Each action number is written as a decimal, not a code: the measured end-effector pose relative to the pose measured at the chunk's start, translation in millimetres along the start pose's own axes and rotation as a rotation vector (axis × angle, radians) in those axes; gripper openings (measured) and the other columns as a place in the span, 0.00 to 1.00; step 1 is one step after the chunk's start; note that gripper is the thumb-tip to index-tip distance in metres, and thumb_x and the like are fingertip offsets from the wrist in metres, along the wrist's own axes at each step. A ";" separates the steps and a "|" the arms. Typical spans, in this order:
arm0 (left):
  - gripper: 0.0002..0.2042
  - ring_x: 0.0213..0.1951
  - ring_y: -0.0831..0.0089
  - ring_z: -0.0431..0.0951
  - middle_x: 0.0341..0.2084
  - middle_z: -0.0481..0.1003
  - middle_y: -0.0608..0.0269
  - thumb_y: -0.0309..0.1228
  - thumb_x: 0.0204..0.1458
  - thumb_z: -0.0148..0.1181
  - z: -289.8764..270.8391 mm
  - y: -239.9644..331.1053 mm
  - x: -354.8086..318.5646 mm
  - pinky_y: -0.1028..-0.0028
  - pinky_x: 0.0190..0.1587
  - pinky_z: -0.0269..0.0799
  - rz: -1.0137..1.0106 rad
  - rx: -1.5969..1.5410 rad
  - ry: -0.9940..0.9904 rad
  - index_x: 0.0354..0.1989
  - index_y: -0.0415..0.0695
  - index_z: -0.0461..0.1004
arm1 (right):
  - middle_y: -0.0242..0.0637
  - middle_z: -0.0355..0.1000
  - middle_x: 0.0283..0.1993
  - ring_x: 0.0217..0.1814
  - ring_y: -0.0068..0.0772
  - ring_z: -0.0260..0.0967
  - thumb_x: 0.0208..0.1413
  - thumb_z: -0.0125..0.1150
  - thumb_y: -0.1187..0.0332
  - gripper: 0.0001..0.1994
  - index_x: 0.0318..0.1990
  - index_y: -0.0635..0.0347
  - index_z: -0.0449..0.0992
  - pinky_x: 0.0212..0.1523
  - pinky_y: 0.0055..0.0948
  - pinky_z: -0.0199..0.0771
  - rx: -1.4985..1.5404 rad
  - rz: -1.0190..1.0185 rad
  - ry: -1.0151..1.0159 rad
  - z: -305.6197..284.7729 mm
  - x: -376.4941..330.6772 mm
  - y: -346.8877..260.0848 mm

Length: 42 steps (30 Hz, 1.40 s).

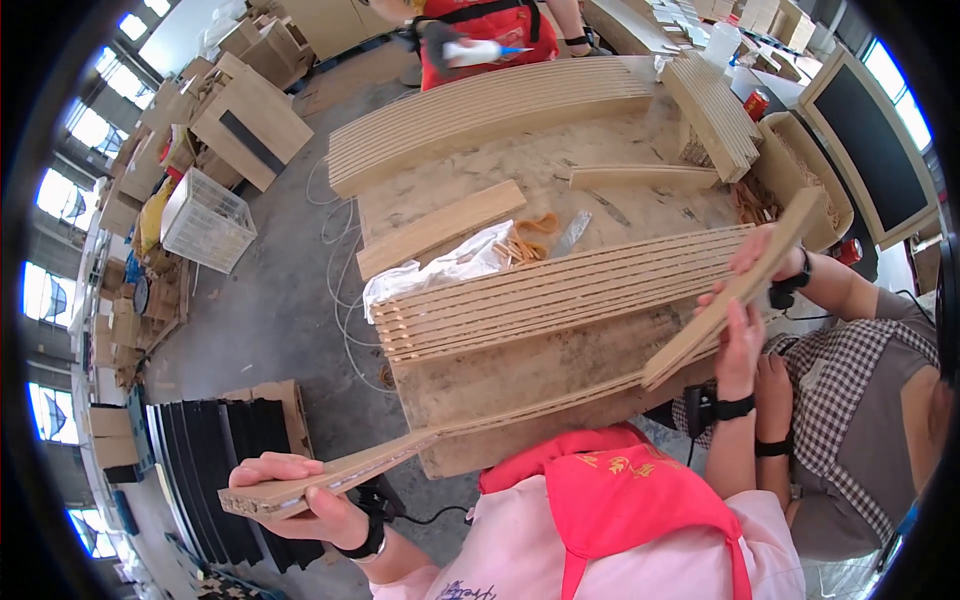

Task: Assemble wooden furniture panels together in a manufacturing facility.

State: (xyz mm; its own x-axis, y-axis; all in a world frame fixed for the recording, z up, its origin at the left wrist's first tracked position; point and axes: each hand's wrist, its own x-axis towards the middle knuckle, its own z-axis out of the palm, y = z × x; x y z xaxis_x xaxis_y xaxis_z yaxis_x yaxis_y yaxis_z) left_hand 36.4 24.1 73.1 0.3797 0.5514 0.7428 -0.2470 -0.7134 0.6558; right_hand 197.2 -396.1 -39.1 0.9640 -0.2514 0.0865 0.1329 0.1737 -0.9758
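Note:
My left hand (300, 500) grips the near-left end of a long, narrow wooden strip (370, 462), thumb below and fingers on top. The strip runs right along the near edge of the worktable; a pale line shows along its edge. My right hand (738, 345) is closed around a tilted wooden strip (740, 295) that rises toward the far right. Whether the two lengths are one piece or overlap, I cannot tell. At the right, a co-worker's hand (757, 248) is on the tilted strip; their other hand (772, 388) is lower, beside my forearm.
Slotted rows of strips (560, 290) lie on the worktable (500, 425), with another stack (480, 115) behind. A white cloth (440, 270), rubber bands (535, 235) and a loose board (440, 228) lie between. Another person (490, 35) stands opposite, holding a white bottle (475, 52). Black panels (215, 470) stand lower left.

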 end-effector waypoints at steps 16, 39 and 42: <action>0.35 0.22 0.83 0.63 0.25 0.60 0.67 0.55 0.43 0.65 -10.1 1.4 -2.5 0.85 0.25 0.58 0.046 0.029 0.030 0.45 0.37 0.58 | 0.41 0.77 0.29 0.31 0.30 0.75 0.52 0.61 0.70 0.07 0.36 0.62 0.79 0.35 0.26 0.74 -0.830 -0.120 -0.537 155.2 22.4 -6.9; 0.46 0.25 0.69 0.76 0.30 0.73 0.56 0.36 0.23 0.83 -32.2 -25.1 0.6 0.78 0.22 0.67 0.146 -0.524 -0.225 0.51 0.40 0.57 | 0.47 0.69 0.52 0.32 0.26 0.69 0.55 0.54 0.74 0.03 0.36 0.62 0.70 0.37 0.27 0.72 0.192 0.459 -0.745 228.3 100.2 5.8; 0.45 0.25 0.69 0.76 0.30 0.73 0.56 0.35 0.26 0.82 -38.4 -25.6 0.7 0.78 0.22 0.67 0.154 -0.504 -0.243 0.52 0.40 0.57 | 0.43 0.69 0.48 0.31 0.27 0.67 0.55 0.53 0.73 0.03 0.36 0.60 0.69 0.37 0.28 0.70 0.326 0.443 -0.810 221.0 96.0 -15.5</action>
State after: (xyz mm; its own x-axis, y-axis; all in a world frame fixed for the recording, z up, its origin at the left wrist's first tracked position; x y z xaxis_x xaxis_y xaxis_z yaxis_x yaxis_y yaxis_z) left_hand 8.7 59.4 62.0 0.4845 0.3000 0.8217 -0.6872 -0.4507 0.5698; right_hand 338.6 -212.5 28.7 0.7921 0.6089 -0.0436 -0.3393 0.3797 -0.8607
